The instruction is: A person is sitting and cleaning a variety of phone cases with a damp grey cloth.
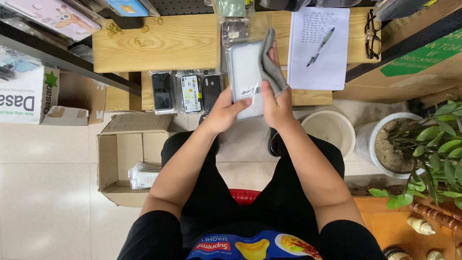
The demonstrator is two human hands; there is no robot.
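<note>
Holding a clear-packed white phone case (245, 79) upright over the near edge of the table (163, 43), the left hand (225, 111) grips its lower left corner, fingers curled behind and thumb across the front. The right hand (276, 98) closes on a grey cloth (270, 65) and presses it flat against the case's right edge, so both hands are shut on something and meet at the case.

Just left of the case, three more packed cases (186, 91) lie side by side on the table: a black one, a white one with a picture, and another black one. Right of the case lies a written sheet (315, 29) with a pen (320, 46) on it, and beyond the sheet a pair of black glasses (372, 32). Below and left of the case, an open carton (111, 161) sits on the floor with a wrapped bundle (144, 175) inside. Right of the case and lower stand a white bucket (331, 130) and a potted plant (423, 144).
</note>
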